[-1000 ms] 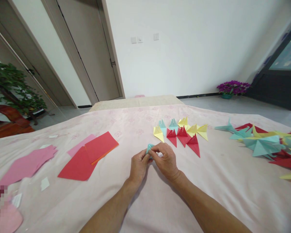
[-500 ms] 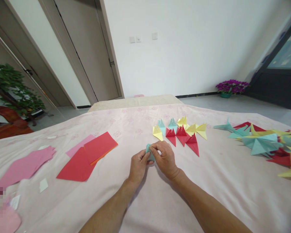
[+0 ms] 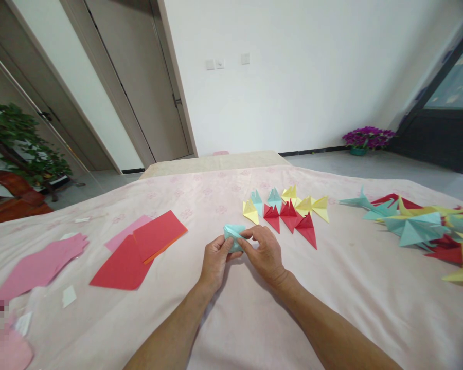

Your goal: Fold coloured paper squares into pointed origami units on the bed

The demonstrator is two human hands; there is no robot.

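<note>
Between my two hands is a small light-blue folded paper, partly covered by fingers. My left hand pinches its left side, thumb on the near face. On the right side, my right hand grips it between thumb and forefinger. Just beyond my hands stand several small folded paper pieces: red ones, yellow ones and blue ones. What the fingers do behind the paper is hidden.
Red paper sheets with orange and pink ones lie left of my hands. Farther left are pink sheets and white scraps. At the right is a heap of folded paper cranes. A pink patterned cloth covers the table.
The blue paper has opened out wider between my hands and now shows more of its folded face. My left hand has shifted slightly left. The other papers lie as before.
</note>
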